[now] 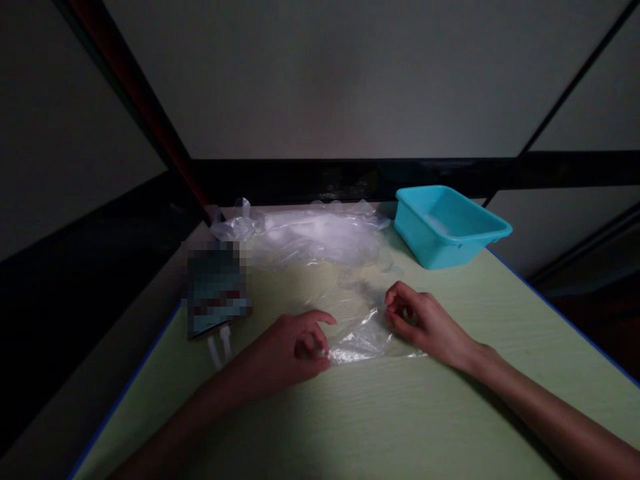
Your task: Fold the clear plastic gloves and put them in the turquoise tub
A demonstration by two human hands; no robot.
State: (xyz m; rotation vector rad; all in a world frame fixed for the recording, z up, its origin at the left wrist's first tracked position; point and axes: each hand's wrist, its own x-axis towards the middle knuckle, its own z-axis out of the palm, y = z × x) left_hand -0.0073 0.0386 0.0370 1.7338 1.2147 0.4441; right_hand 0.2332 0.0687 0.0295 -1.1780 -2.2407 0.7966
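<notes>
A clear plastic bag [360, 337] lies flat and wrinkled on the pale green table, between my two hands. My left hand [305, 343] is at the bag's near left corner, fingers curled, with thumb and index finger apart; its lower fingers touch the plastic edge. At the bag's right side, my right hand [413, 317] has its fingers curled toward the thumb; whether it grips the film is too dim to tell. Behind the bag stretches a pile of clear plastic bags [320, 233].
A turquoise basket [450, 233] stands at the back right of the table [380, 420]. On the left lies a pixelated flat object [217, 287] with two white strips below it. Pale panels rise behind the table.
</notes>
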